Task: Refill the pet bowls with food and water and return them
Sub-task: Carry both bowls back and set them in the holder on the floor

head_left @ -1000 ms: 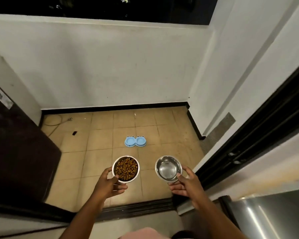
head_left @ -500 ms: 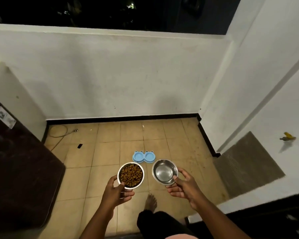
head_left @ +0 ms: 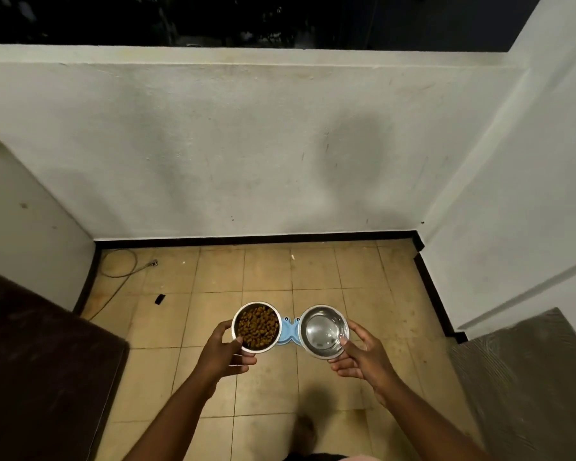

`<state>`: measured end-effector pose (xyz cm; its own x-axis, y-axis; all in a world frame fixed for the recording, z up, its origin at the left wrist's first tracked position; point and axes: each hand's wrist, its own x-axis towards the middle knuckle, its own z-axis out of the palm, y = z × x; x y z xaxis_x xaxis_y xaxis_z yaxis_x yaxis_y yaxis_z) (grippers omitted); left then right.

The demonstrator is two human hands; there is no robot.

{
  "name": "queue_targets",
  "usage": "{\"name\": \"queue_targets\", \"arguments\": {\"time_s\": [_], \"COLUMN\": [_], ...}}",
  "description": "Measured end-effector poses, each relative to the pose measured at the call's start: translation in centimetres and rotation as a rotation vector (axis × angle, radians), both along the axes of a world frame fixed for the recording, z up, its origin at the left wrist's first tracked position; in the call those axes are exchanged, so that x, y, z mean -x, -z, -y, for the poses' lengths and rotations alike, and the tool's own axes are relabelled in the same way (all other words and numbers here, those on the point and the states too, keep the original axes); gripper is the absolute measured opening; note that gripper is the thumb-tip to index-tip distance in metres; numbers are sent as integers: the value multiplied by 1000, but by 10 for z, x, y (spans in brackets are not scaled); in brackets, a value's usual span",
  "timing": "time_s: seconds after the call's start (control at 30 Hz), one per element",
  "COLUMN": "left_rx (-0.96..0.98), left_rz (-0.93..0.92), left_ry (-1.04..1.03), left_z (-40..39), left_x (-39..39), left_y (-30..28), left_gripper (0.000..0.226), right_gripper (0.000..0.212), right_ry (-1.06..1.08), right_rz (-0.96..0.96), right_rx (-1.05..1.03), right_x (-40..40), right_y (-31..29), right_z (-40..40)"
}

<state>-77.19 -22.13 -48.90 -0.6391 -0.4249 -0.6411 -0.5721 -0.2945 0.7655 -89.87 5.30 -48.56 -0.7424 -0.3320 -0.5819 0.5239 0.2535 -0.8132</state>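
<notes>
My left hand (head_left: 223,356) grips a steel bowl full of brown kibble (head_left: 256,326) by its near rim. My right hand (head_left: 363,357) holds a second steel bowl with clear water (head_left: 323,331), thumb over the rim. Both bowls hang in the air side by side above the tiled floor. Between and below them shows a strip of the blue double-bowl stand (head_left: 288,331) on the floor; most of it is hidden by the two bowls.
A small balcony floor of tan tiles (head_left: 266,277) is closed in by white walls with a black skirting. A dark door (head_left: 37,361) stands at the left, a grey mat (head_left: 526,377) at the right. A cable (head_left: 120,271) and a small black piece (head_left: 160,298) lie at the back left. My foot (head_left: 305,430) is below.
I have stepped forward onto the balcony; the blue stand went from lying ahead of the bowls to lying directly under them. Both hands keep their bowls, now slightly farther apart.
</notes>
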Motion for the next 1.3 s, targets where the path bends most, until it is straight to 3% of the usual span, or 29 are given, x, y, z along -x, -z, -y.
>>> {"name": "queue_targets", "arguments": {"time_s": [0.23, 0.57, 0.9, 1.2, 1.3], "left_rx": [-38, -131, -171, -218, -211], "left_rz": [45, 153, 386, 538, 559], "left_ry": [60, 111, 55, -47, -42], "left_z": [37, 86, 75, 65, 61], "left_x": [84, 195, 235, 253, 259], "left_y": [30, 154, 375, 601, 659], "left_gripper": [33, 36, 55, 57, 48], "right_gripper": [55, 49, 42, 40, 35], "right_ry": [27, 238, 446, 434, 424], "right_rz": [16, 31, 256, 383, 412], "right_rx": [-63, -143, -266, -223, -266], "right_x": [75, 164, 200, 226, 233], "right_y": [27, 148, 369, 584, 646], "right_z": [34, 79, 111, 126, 122]}}
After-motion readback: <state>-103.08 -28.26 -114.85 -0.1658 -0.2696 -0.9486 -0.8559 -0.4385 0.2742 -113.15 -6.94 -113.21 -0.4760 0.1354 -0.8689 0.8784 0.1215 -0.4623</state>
